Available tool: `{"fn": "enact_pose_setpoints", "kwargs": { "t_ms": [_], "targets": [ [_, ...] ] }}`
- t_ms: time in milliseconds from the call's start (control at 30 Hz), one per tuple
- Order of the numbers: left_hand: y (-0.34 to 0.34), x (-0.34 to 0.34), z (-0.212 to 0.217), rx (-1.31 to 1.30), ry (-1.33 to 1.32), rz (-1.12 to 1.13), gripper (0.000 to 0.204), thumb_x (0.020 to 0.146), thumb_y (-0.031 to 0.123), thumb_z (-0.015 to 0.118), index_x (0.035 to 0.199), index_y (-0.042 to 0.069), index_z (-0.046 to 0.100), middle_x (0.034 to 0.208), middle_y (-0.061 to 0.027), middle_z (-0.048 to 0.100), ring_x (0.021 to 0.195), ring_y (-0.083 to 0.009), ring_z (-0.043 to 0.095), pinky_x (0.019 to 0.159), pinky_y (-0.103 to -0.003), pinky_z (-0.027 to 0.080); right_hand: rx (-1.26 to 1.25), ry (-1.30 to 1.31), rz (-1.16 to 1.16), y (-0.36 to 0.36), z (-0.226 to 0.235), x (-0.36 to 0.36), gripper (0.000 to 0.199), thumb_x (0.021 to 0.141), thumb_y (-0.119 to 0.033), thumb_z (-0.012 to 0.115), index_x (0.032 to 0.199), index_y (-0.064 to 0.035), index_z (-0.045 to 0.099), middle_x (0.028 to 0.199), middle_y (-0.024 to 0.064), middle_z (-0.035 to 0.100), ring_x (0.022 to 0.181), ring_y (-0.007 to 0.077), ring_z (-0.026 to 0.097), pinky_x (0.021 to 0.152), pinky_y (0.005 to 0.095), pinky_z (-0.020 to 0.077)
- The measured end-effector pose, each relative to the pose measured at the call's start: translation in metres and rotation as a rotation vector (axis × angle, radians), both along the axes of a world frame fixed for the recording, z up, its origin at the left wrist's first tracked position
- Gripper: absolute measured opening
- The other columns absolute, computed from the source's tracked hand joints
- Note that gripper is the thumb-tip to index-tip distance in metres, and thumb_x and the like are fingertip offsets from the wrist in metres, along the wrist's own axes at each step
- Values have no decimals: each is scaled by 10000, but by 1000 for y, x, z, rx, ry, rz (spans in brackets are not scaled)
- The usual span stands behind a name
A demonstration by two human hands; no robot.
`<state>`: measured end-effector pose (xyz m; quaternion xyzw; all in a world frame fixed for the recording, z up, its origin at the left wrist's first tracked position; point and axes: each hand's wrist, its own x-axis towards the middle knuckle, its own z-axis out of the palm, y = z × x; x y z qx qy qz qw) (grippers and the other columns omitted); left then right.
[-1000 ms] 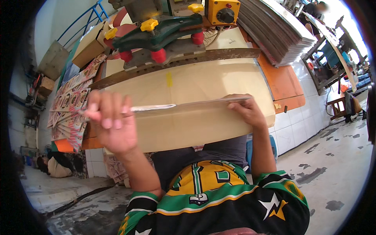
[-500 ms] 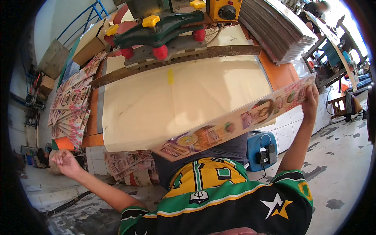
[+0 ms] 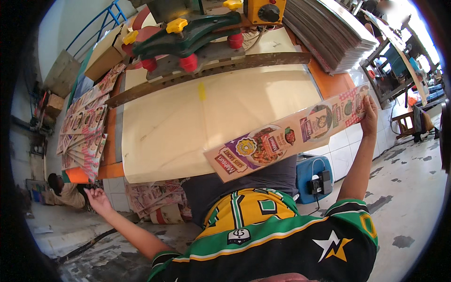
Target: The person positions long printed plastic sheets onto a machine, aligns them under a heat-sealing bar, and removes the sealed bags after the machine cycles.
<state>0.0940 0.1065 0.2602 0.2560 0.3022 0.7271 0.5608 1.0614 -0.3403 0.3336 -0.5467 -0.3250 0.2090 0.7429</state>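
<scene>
A long printed strip (image 3: 263,144), glossy, with food pictures on it, is held at its far right end by my right hand (image 3: 369,115), fingers closed on it. It slants over the front right part of the large cream sheet (image 3: 188,127) on the machine bed, its lower left end over my lap. Off the bed's front left corner, my left hand (image 3: 99,201) is raised in the air with loosely bent fingers, partly apart, and nothing in it. Nearest to it on the table is a fanned pile of similar printed strips (image 3: 84,122).
Behind the sheet runs a metal bar (image 3: 206,70) under a dark green press frame (image 3: 188,40) with red feet and yellow knobs. A tall stack of boards (image 3: 329,37) stands back right. A blue case (image 3: 310,183) is beside my legs; more printed strips (image 3: 152,195) lie below the bed.
My right hand has lowered slightly, and the strip's near end has swung to the right, its printed face now turned up more fully. My left hand has moved right and a little down.
</scene>
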Motion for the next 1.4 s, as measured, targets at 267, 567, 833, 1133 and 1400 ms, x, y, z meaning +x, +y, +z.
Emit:
{"fn": "enact_pose_setpoints", "kwargs": {
  "t_ms": [267,567,833,1133,1400],
  "targets": [
    [-57,184,95,46,973,-123,230,1051,208,605,1217,48,603,838,24,524,677,-53,419,649,-208,377,54,65,-2,43,-15,-11,291,1057,-222,608,1274,-32,642,1186,59,714,1032,117,692,899,266,551],
    [-80,334,106,193,1099,-505,262,1055,271,599,1072,23,684,857,29,576,730,-33,448,650,-206,347,2,-1,-104,42,-29,-8,282,1050,-227,621,1251,-33,660,1152,55,726,1005,111,691,866,257,552],
    [-95,415,87,227,968,-705,384,1084,349,560,995,-3,682,804,55,549,726,-43,433,668,-240,378,-37,-53,-144,46,-24,-17,295,1057,-242,612,1249,-20,646,1144,46,714,998,110,686,857,256,551],
    [-92,438,89,208,759,-613,303,1046,242,637,929,-29,706,864,-6,695,782,-50,559,748,-226,459,-37,-50,-136,45,-25,-19,296,1064,-249,600,1244,-20,645,1136,41,712,994,101,679,861,255,549],
    [-101,445,89,66,290,-664,241,1078,251,552,940,55,569,1005,-83,660,894,-138,608,850,-286,509,-129,-100,-101,44,-17,-24,345,1064,-255,595,1292,2,632,1126,53,714,961,93,677,827,251,549]
  ]
}}
